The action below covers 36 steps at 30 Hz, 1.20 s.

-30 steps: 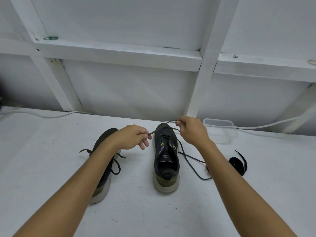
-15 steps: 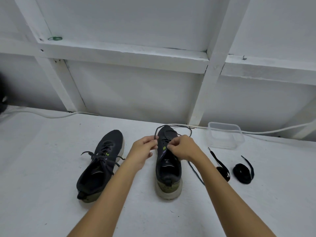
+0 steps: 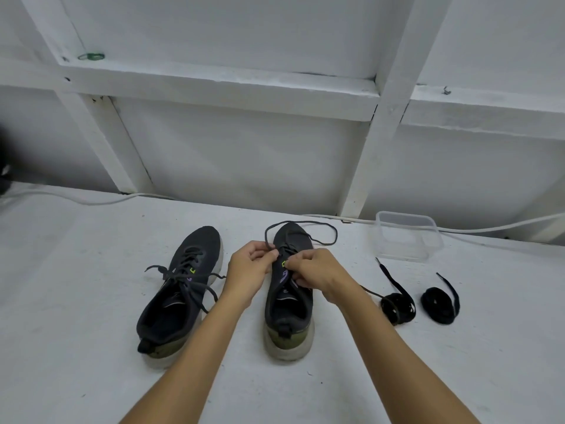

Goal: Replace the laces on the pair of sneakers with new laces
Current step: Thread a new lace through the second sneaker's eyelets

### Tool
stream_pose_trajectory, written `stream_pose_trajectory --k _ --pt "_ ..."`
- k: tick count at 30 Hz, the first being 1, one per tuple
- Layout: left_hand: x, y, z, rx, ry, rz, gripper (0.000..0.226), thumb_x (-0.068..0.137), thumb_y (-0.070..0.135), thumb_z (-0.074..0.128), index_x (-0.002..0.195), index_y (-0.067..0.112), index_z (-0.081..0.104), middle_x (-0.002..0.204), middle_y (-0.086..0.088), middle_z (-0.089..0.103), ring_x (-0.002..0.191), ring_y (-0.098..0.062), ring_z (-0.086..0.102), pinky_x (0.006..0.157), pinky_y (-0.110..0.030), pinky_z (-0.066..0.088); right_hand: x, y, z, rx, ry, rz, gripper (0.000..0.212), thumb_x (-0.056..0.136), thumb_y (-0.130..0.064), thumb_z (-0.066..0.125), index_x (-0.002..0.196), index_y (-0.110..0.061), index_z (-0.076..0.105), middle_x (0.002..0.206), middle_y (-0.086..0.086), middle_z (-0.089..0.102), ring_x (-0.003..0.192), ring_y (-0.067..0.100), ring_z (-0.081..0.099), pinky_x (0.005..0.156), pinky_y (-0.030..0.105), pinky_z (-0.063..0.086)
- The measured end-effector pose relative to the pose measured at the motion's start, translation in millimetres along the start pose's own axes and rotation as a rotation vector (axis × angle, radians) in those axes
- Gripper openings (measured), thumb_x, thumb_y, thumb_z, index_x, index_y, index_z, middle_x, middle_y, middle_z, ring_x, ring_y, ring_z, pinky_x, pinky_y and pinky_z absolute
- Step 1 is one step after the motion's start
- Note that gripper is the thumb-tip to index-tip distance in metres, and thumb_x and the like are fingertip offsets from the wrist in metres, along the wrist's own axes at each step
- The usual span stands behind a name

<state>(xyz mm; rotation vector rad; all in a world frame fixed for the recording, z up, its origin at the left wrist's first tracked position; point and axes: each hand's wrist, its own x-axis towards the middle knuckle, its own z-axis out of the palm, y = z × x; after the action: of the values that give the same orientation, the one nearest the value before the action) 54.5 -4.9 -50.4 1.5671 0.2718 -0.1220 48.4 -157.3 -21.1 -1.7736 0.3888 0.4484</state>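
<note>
Two dark sneakers stand on the white table, toes pointing away from me. The left sneaker keeps its dark lace tied in a loose bow. Over the right sneaker both hands work at the eyelets. My left hand pinches the old lace, which loops loosely past the toe. My right hand pinches the lace at the tongue. Two coiled black new laces lie to the right of the shoe.
A clear plastic container sits at the back right, near a white cable that runs along the wall's foot. White wooden framing rises behind the table. A dark object shows at the left edge.
My hands came down from holding the lace stretched above the toe to the eyelets of the right sneaker. The lace now lies slack in a loop over the toe.
</note>
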Motion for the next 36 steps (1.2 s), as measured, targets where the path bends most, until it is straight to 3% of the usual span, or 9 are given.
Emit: stream_pose_trajectory --k 5,12,16,20,23,26,30,33,36 --pt "0 -5 1 0.072 0.02 0.065 0.006 0.09 0.007 0.072 0.092 0.012 0.07 0.086 0.0 0.072 0.072 0.006 0.065 0.065 -0.009 0.049 3 0 -9 -0.008 0.006 -0.034 0.013 0.097 -0.015 0.063 0.097 -0.014 0.076 0.071 0.002 0.068 0.056 0.006 0.064 0.055 0.019 0.053" --pt "-2 -7 5 0.1 0.077 0.117 0.007 0.089 0.01 0.073 0.088 0.017 0.071 0.089 0.002 0.075 0.088 -0.008 0.071 0.081 -0.018 0.054 9 5 -3 -0.147 0.078 -0.172 0.02 0.095 -0.017 0.067 0.111 -0.02 0.078 0.069 0.001 0.069 0.051 0.008 0.06 0.054 0.018 0.052" --pt "-4 -9 5 0.193 0.054 0.124 0.005 0.09 0.016 0.073 0.089 0.02 0.074 0.089 0.009 0.074 0.085 0.002 0.067 0.081 -0.02 0.054 11 11 0 -0.133 0.104 -0.199 0.022 0.094 -0.018 0.067 0.112 -0.021 0.078 0.072 0.002 0.07 0.051 0.009 0.057 0.052 0.017 0.05" --pt "-4 -7 3 0.326 0.049 0.139 0.005 0.089 0.022 0.073 0.094 0.022 0.075 0.1 0.009 0.069 0.092 -0.001 0.065 0.087 -0.021 0.051 15 16 3 -0.194 0.143 -0.255 0.019 0.094 -0.021 0.068 0.108 -0.021 0.079 0.075 -0.003 0.073 0.052 0.005 0.059 0.055 0.016 0.047" --pt "-4 -6 1 0.421 0.029 0.167 0.009 0.089 0.024 0.072 0.096 0.021 0.077 0.101 0.008 0.069 0.093 -0.002 0.063 0.082 -0.012 0.045 16 18 4 -0.282 0.169 -0.296 0.013 0.095 -0.024 0.067 0.102 -0.02 0.077 0.085 -0.004 0.074 0.071 0.005 0.065 0.065 0.014 0.046" --pt "-7 -4 2 0.471 0.031 0.19 0.012 0.09 0.026 0.071 0.098 0.021 0.078 0.101 0.007 0.071 0.094 -0.005 0.064 0.087 -0.018 0.047 16 20 2 -0.275 0.141 -0.289 0.011 0.097 -0.024 0.065 0.098 -0.02 0.075 0.083 -0.003 0.072 0.072 0.008 0.064 0.069 0.021 0.048" --pt "-12 4 3 0.437 -0.038 0.12 0.028 0.083 0.04 0.077 0.106 0.024 0.075 0.103 0.011 0.071 0.098 -0.001 0.065 0.088 -0.018 0.049 15 19 2 -0.399 0.113 -0.303 0.014 0.102 -0.02 0.052 0.098 -0.018 0.064 0.096 0.002 0.068 0.088 0.017 0.061 0.072 0.025 0.044" --pt "-13 13 1 0.478 -0.101 0.06 0.041 0.079 0.038 0.08 0.116 0.024 0.072 0.108 0.01 0.072 0.102 -0.004 0.065 0.095 -0.026 0.052 15 20 3 -0.407 0.127 -0.325 0.017 0.104 -0.018 0.046 0.094 -0.018 0.059 0.092 0.002 0.063 0.082 0.015 0.056 0.064 0.018 0.039" --pt "-13 21 3 0.499 -0.094 0.03 0.036 0.08 0.024 0.076 0.116 0.023 0.072 0.108 0.007 0.072 0.1 -0.008 0.066 0.096 -0.027 0.052 13 23 0 -0.244 0.103 -0.303 0.02 0.105 -0.016 0.045 0.091 -0.016 0.059 0.075 0.003 0.06 0.065 0.012 0.056 0.062 0.022 0.046"
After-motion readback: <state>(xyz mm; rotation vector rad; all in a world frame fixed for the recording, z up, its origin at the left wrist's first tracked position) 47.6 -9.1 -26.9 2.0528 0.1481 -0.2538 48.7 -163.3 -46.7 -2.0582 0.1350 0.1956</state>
